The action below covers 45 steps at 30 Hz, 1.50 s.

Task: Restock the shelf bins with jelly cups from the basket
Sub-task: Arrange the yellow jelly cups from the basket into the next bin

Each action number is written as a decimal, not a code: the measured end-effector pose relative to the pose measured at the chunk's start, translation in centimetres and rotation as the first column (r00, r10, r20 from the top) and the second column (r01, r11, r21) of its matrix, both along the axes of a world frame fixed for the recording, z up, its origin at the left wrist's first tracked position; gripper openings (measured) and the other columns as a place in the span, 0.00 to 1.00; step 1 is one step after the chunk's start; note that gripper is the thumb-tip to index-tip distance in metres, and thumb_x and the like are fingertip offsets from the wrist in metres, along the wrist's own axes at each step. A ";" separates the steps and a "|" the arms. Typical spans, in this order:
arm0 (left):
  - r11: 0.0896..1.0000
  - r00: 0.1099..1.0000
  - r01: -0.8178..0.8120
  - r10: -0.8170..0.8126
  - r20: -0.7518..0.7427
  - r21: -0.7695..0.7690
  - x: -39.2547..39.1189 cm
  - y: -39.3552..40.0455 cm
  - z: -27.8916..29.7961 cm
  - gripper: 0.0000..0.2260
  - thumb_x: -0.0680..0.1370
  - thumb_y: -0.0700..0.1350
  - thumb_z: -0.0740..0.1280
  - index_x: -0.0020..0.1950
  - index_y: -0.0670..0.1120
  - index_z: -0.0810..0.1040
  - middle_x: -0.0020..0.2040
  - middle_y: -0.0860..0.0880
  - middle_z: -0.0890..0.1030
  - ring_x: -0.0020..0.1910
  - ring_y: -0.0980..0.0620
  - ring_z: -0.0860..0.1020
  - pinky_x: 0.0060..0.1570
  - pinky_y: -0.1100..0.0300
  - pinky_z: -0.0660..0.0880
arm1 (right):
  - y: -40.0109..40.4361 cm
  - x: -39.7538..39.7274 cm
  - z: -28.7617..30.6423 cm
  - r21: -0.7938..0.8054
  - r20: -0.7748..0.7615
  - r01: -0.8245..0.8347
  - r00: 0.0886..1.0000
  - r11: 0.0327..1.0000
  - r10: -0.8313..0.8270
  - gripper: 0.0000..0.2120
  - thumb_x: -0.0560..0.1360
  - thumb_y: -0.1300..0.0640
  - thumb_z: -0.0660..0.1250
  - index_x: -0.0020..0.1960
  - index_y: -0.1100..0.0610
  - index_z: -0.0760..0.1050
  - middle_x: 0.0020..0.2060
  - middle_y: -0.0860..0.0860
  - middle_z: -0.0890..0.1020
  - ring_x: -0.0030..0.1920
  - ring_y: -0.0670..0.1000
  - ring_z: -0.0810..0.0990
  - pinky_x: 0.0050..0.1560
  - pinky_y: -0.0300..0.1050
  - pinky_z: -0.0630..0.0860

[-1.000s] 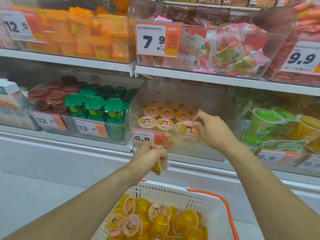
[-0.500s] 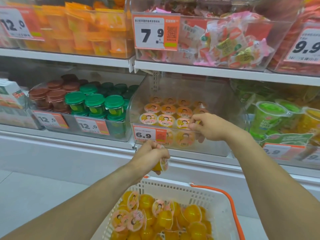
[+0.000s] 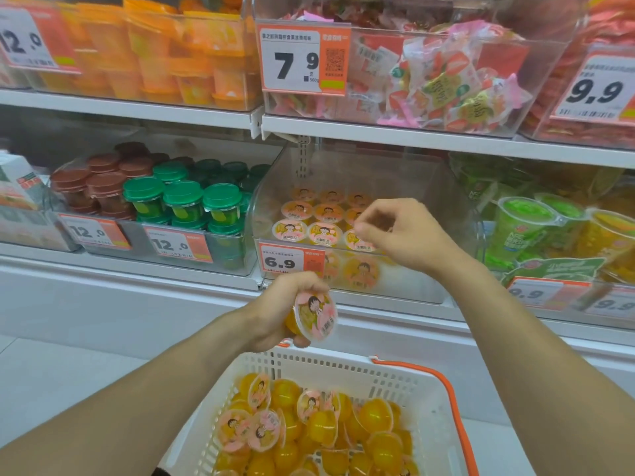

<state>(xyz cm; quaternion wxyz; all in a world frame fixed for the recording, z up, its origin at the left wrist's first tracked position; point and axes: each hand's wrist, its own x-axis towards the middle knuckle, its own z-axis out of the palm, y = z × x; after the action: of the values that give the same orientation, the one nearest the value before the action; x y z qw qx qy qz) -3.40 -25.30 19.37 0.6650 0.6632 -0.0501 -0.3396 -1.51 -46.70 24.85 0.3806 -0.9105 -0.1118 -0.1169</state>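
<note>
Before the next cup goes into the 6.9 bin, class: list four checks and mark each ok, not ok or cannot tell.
1. Left hand grips a jelly cup: ok.
2. Right hand holds nothing, fingers loosely curled above the bin's front edge: ok.
3. Clear bin has free room on its right side: ok.
4. Basket still holds cups: ok.
5. Held cup's seal intact: cannot tell.

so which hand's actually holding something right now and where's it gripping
The left hand grips one jelly cup around its orange body, fingers curled over the top, lid facing the camera. The right hand, loosely curled above the 6.9 bin, holds nothing visible.
</note>
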 end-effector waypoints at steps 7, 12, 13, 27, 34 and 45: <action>0.970 0.978 0.181 -0.194 -0.071 -0.165 -0.2 0.6 0.9 0.27 0.79 0.63 0.54 0.65 0.45 0.77 0.38 0.41 0.76 0.28 0.43 0.76 0.22 0.65 0.56 | 4.0 -1.6 -0.4 0.194 -0.402 -0.409 0.796 0.892 0.452 0.19 0.69 0.59 0.79 0.58 0.56 0.79 0.47 0.56 0.85 0.43 0.54 0.83 0.44 0.53 0.81; 0.936 0.996 0.043 -0.067 -0.057 -0.350 0.1 1.5 1.6 0.26 0.75 0.58 0.60 0.59 0.38 0.80 0.49 0.37 0.79 0.40 0.43 0.76 0.32 0.58 0.66 | 3.7 -2.0 0.1 0.311 -0.360 -0.276 0.852 0.910 0.381 0.07 0.72 0.65 0.75 0.46 0.60 0.77 0.38 0.56 0.81 0.32 0.48 0.80 0.33 0.42 0.78; 0.930 1.000 0.004 -0.011 -0.017 -0.368 0.2 1.6 1.7 0.26 0.76 0.56 0.61 0.62 0.37 0.78 0.51 0.37 0.78 0.43 0.43 0.76 0.33 0.58 0.68 | 3.3 -2.1 0.4 0.307 -0.356 -0.238 0.870 0.922 0.343 0.07 0.72 0.65 0.75 0.46 0.61 0.77 0.38 0.56 0.80 0.31 0.48 0.81 0.31 0.41 0.78; 0.933 0.922 -0.329 0.351 0.161 -0.148 0.2 1.2 2.1 0.11 0.81 0.44 0.65 0.59 0.38 0.80 0.50 0.42 0.83 0.44 0.44 0.83 0.39 0.53 0.76 | -4.5 -1.4 4.1 -0.395 0.062 0.284 0.957 0.874 -0.283 0.07 0.71 0.56 0.75 0.39 0.51 0.77 0.34 0.46 0.82 0.41 0.52 0.82 0.46 0.46 0.77; 0.962 0.955 -0.255 0.267 0.132 -0.096 -0.3 0.4 1.1 0.07 0.81 0.41 0.64 0.51 0.39 0.81 0.44 0.43 0.84 0.39 0.45 0.81 0.37 0.54 0.75 | -5.8 0.1 0.2 -0.466 -0.276 0.190 0.897 0.864 -0.346 0.05 0.74 0.54 0.72 0.41 0.53 0.78 0.32 0.51 0.85 0.27 0.43 0.81 0.36 0.41 0.80; 0.964 0.957 -0.257 0.264 0.122 -0.067 -0.1 0.1 0.4 0.08 0.81 0.41 0.64 0.52 0.39 0.81 0.44 0.42 0.82 0.37 0.45 0.80 0.35 0.55 0.75 | -5.7 0.0 -0.6 -0.442 -0.374 0.202 0.844 0.874 -0.385 0.20 0.81 0.47 0.61 0.41 0.60 0.79 0.37 0.55 0.85 0.34 0.53 0.85 0.41 0.42 0.78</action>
<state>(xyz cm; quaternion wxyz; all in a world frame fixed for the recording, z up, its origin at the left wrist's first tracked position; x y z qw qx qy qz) -3.55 -25.17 19.81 0.7157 0.6678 -0.0137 -0.2040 -1.46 -52.36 24.27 0.1862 -0.9751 0.1023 0.0636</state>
